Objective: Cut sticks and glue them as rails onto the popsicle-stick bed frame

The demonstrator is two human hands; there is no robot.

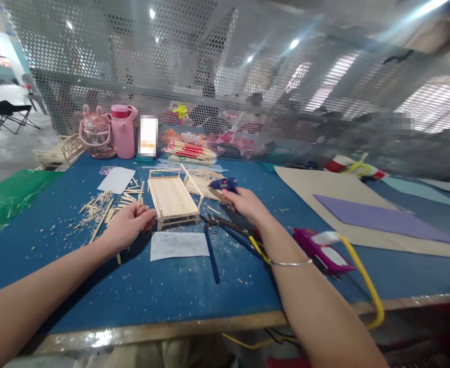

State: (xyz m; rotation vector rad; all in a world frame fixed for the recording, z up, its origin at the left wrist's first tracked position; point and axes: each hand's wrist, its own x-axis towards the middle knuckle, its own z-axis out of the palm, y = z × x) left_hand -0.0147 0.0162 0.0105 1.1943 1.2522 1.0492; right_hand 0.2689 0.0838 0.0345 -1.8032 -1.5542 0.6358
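My left hand (135, 222) is closed around a thin wooden stick (142, 190), whose top end sticks up past the fingers. Right beside it stands a small bed-like frame (174, 197) built of pale sticks, with a slatted top, short legs and rails. My right hand (243, 202) grips a blue hot glue gun (223, 183) at the frame's far right side. Behind the frame lies another stick-built panel (202, 185), partly hidden by the rail and the gun. A white paper (179, 246) lies in front of the frame.
Pliers (211, 250) and dark-bladed cutters (232, 226) lie between my arms. Left are cut stick pieces (94, 207). Pink bottles (124, 135) and stick bundles (190, 152) stand or lie behind. Right are a magenta device (320, 250) with yellow cable and a purple sheet (378, 220).
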